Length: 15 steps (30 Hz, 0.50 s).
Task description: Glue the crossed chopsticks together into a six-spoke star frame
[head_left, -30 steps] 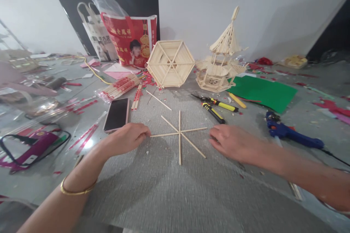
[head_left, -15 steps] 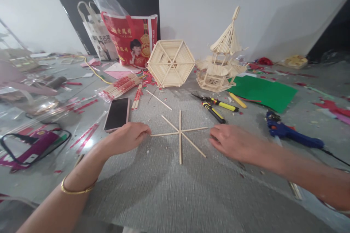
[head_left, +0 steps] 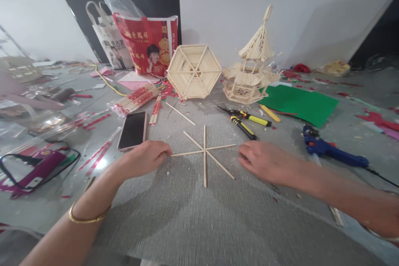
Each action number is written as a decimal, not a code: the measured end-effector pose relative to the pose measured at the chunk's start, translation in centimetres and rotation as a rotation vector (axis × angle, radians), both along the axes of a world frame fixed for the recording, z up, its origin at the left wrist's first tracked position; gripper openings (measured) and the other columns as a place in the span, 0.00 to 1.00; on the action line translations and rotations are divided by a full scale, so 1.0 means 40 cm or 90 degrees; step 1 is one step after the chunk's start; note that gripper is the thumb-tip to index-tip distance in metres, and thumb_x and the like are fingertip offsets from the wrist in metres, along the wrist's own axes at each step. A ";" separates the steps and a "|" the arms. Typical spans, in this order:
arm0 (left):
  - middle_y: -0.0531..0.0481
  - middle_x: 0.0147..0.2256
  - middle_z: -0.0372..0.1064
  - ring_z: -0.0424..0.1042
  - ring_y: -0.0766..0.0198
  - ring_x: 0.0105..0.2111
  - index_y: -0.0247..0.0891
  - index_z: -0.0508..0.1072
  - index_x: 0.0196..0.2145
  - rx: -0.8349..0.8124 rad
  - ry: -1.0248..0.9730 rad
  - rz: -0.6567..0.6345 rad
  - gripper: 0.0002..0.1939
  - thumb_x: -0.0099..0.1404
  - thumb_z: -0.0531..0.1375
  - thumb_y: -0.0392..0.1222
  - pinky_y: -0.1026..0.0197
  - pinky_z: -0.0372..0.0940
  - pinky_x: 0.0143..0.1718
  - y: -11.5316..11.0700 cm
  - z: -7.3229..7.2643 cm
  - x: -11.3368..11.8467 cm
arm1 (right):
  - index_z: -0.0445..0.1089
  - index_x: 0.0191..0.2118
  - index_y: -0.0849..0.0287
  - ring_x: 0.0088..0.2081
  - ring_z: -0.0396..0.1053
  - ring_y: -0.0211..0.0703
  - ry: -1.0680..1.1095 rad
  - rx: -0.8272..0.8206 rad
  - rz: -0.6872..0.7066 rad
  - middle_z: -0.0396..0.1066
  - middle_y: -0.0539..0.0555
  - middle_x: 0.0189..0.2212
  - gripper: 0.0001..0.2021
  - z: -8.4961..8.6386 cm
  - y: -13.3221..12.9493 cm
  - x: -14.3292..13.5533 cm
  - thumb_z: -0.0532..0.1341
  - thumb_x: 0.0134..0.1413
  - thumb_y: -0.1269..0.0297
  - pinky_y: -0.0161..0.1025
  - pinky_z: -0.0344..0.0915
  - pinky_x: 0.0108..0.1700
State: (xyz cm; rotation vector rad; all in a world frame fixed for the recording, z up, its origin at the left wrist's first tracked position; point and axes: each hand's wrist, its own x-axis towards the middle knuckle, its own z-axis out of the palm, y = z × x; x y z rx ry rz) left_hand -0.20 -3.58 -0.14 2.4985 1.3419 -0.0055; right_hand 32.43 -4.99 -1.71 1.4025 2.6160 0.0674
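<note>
A grey table (head_left: 187,224) is filling most of the frame, with a stick pagoda (head_left: 255,48) standing at upper right and a hexagonal stick frame (head_left: 187,66) leaning at upper centre. The right hand (head_left: 262,162) is curling loosely, right of centre; whether its hidden palm is holding anything, I cannot tell. The left hand (head_left: 146,158) is bringing its fingertips together at the star's left tip; contact or grip, I cannot tell. Lying flat at centre, the stick star (head_left: 205,151) is looking light, stiff and fragile at its hub; the arms near that crossing are offering the safest hold. As for lettering, the red bag (head_left: 143,62) is showing gold characters, seemingly ending "祥"; the white bag (head_left: 109,41) is carrying dark characters, only "古" reading fairly clearly.
</note>
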 end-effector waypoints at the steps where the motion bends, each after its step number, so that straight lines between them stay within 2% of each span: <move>1: 0.48 0.36 0.74 0.72 0.63 0.37 0.36 0.73 0.39 0.000 -0.003 -0.001 0.16 0.63 0.46 0.34 0.63 0.62 0.39 0.000 -0.001 0.000 | 0.71 0.35 0.64 0.37 0.72 0.47 -0.001 0.000 0.002 0.73 0.57 0.34 0.10 0.000 0.000 0.000 0.53 0.63 0.69 0.40 0.63 0.38; 15: 0.49 0.36 0.74 0.73 0.62 0.37 0.37 0.73 0.39 0.006 -0.007 0.007 0.16 0.64 0.46 0.36 0.63 0.61 0.39 -0.001 0.003 0.003 | 0.69 0.32 0.62 0.34 0.71 0.43 0.026 0.022 0.017 0.73 0.56 0.31 0.09 -0.014 0.005 0.011 0.54 0.61 0.68 0.38 0.61 0.36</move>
